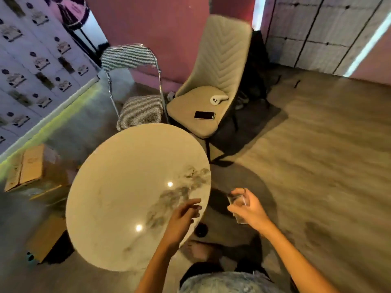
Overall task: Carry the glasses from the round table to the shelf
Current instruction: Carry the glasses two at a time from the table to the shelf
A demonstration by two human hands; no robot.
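Cardboard boxes (27, 166) lie on the floor at the far left, beneath a wall papered with a repeating printed pattern (31, 60). Just right of them stands the round table (127, 187), its pale marbled top glossy, with two bright light reflections and a grey smudge-like veining toward its right edge. Behind the table a folding chair (137, 92) with houndstooth fabric and a chrome frame sits beside a beige padded chair (213, 81). On the beige seat lie a dark phone (204, 115) and a white controller (219, 99), apart from each other. A pink wall rises behind both chairs; farther right is a grey panelled wall with a lit strip, and the floor is a grey-brown, wood-look surface.

The left hand (182, 216) hovers over the table's right rim, its grip loosely spread and holding nothing. The right hand (249, 206) is off the table's right side, above the floor, its grip wrapped around a clear glass (236, 200), thumb on one side and fingers on the other. The glass is clear of the table.
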